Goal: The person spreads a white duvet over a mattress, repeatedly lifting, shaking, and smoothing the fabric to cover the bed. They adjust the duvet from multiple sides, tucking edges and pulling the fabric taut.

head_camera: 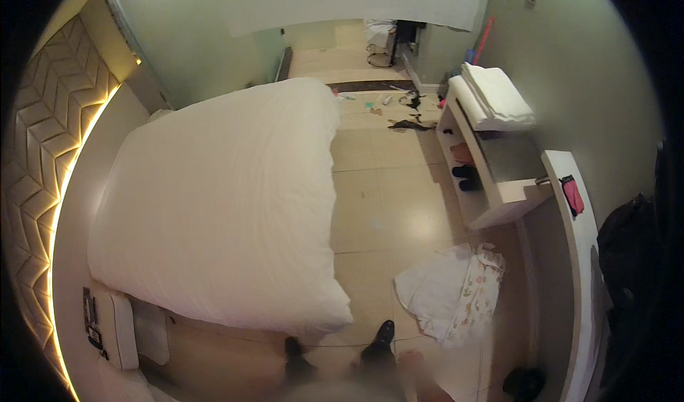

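My right hand (411, 363) hangs low at the bottom edge, beside my dark right shoe (382, 335). It is blurred, and whether anything is in it cannot be made out. My left hand is out of view. Ahead of me on the left is a bed covered by a smooth white duvet (224, 199), its near corner close to my feet. Crumpled on the tiles to the right lies a white cloth (435, 290) beside a piece of patterned fabric (478, 290).
Folded white towels (494, 97) rest on a shelf unit (507, 193) with footwear inside. A pink pouch (573, 195) lies on a white ledge (580, 247). Litter (409, 124) is scattered beyond the bed. A dark bin-like object (523, 385) stands at lower right.
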Motion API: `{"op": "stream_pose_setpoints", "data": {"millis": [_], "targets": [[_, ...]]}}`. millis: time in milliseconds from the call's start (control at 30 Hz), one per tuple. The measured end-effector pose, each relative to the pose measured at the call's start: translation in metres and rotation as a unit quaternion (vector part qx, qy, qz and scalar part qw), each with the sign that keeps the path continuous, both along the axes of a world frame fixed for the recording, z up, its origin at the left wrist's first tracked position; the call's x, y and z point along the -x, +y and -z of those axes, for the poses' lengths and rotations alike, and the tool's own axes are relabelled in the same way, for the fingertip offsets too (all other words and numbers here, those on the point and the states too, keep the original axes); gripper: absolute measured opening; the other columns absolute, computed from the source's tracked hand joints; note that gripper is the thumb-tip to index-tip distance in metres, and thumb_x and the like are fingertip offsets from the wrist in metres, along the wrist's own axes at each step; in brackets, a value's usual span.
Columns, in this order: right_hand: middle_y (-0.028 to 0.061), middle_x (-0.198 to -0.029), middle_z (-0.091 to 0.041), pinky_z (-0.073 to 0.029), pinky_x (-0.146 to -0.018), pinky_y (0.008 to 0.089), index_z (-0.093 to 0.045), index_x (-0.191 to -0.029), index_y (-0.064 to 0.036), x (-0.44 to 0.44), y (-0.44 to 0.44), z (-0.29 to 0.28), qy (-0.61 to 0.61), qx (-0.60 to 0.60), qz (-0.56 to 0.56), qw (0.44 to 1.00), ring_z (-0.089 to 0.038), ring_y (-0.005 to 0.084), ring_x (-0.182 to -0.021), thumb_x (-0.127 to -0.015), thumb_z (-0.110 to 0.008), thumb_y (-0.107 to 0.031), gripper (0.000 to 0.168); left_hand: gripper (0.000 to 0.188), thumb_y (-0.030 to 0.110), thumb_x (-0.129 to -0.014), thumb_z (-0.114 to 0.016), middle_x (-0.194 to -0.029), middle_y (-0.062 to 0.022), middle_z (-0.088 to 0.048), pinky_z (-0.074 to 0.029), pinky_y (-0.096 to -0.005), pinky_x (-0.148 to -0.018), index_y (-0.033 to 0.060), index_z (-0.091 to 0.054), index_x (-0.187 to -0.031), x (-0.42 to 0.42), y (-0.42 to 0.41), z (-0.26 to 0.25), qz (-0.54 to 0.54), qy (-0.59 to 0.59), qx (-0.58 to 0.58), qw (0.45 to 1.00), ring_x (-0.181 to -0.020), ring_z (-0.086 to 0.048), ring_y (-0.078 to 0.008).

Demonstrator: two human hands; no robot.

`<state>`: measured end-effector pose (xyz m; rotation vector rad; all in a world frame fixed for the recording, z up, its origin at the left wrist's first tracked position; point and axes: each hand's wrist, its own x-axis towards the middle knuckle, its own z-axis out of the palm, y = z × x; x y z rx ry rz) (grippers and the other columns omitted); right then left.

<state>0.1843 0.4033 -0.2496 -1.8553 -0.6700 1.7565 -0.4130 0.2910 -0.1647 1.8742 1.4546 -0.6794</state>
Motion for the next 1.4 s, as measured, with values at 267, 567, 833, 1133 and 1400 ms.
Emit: {"op": "stream_pose_setpoints", "data": {"millis": [267, 567, 833, 1133, 1400], "targets": [[0.0081, -0.062, -0.053, -0.048, -0.041, 0.0377, -0.053, -0.077, -0.008, -0.194, 0.017, -0.057, -0.09, -0.113, 0.079, 0.986, -0.056, 0.0228, -0.048, -0.088, -0.055, -0.013, 0.012, 0.025, 0.031, -0.086, -0.059, -0.083, -0.0123, -0.07, -0.052, -0.0393, -0.056, 0.0061, -0.064, -0.087, -0.159, 0.189, -0.117, -0.48, -0.119, 0.002, 0.869, -0.066, -0.067, -0.0219], [0.0158, -0.077, -0.061, -0.054, -0.043, 0.0418, -0.057, -0.085, 0.0, -0.158, 0.086, -0.039, 0.025, 0.137, 0.213, 0.967, -0.061, 0.0267, -0.052, -0.087, -0.057, -0.008, 0.008, 0.024, 0.023, -0.089, -0.056, -0.063, -0.0045, -0.062, -0.038, -0.0318, -0.042, 0.0111, -0.06, -0.068, -0.143, 0.255, -0.006, -0.444, -0.269, 0.01, 0.855, -0.048, -0.051, -0.0133], [0.0155, -0.076, -0.062, -0.057, -0.049, 0.0406, -0.056, -0.095, 0.0, -0.141, 0.254, -0.073, 0.008, 0.154, 0.186, 0.97, -0.062, 0.025, -0.056, -0.087, -0.056, -0.009, 0.013, 0.026, 0.028, -0.086, -0.06, -0.077, -0.009, -0.068, -0.053, -0.0386, -0.068, 0.0032, -0.068, -0.082, -0.167, 0.384, 0.02, -0.182, -0.215, -0.113, 0.953, -0.067, -0.064, -0.024], [0.0068, -0.065, -0.055, -0.043, -0.041, 0.0329, -0.055, -0.066, -0.003, -0.146, 0.421, -0.127, 0.002, 0.182, 0.191, 0.965, -0.051, 0.017, -0.045, -0.081, -0.057, -0.004, 0.014, 0.031, 0.027, -0.095, -0.054, -0.091, -0.0115, -0.064, -0.057, -0.034, -0.053, 0.0024, -0.053, -0.115, -0.191, 0.689, -0.08, -0.678, -0.352, 0.075, 0.641, -0.064, -0.067, -0.0233], [0.0032, -0.057, -0.058, -0.045, -0.046, 0.034, -0.066, -0.07, -0.005, -0.176, 0.557, -0.054, -0.116, 0.103, -0.07, 0.985, -0.056, 0.0181, -0.049, -0.084, -0.058, -0.017, 0.02, 0.031, 0.031, -0.097, -0.051, -0.093, -0.0109, -0.063, -0.058, -0.0419, -0.067, 0.0046, -0.06, -0.111, -0.199, 0.788, -0.062, -0.703, -0.289, 0.073, 0.646, -0.079, -0.068, -0.0267]]}}
